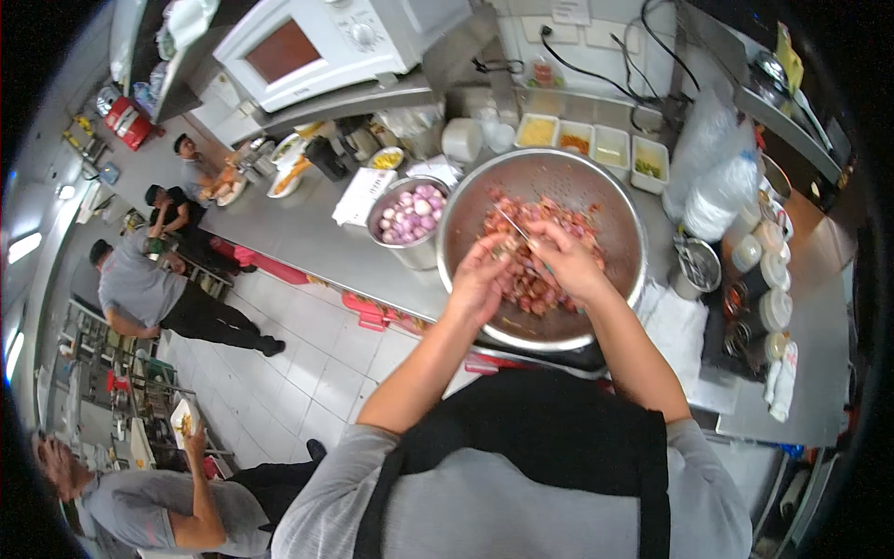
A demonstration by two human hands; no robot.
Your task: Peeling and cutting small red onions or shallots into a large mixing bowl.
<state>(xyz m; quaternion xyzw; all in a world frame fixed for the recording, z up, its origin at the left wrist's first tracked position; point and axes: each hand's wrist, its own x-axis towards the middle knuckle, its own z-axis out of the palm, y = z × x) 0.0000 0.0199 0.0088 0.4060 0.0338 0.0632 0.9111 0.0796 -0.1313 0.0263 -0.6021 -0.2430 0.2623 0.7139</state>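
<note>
Both my hands are over a wide stainless-steel colander (pixel 611 202) on the counter. Reddish-brown shallots in their skins (pixel 538 300) lie heaped inside it. My right hand (pixel 569 262) grips a small knife (pixel 512 221), its thin blade pointing up and to the left. A small pale piece, apparently a shallot (pixel 506 249), is pinched in the fingers of my left hand (pixel 482 279); the fingers partly hide it. Just left of the colander stands a steel pot (pixel 417 257) filled with peeled purple-white shallots (pixel 417 213).
White tubs of chopped ingredients (pixel 538 131) line the back, below a shelf with a microwave (pixel 314 52). To the right are a white cloth (pixel 670 328), a steel utensil container (pixel 696 269) and several capped jars (pixel 774 311). Co-workers (pixel 147 279) occupy the left side.
</note>
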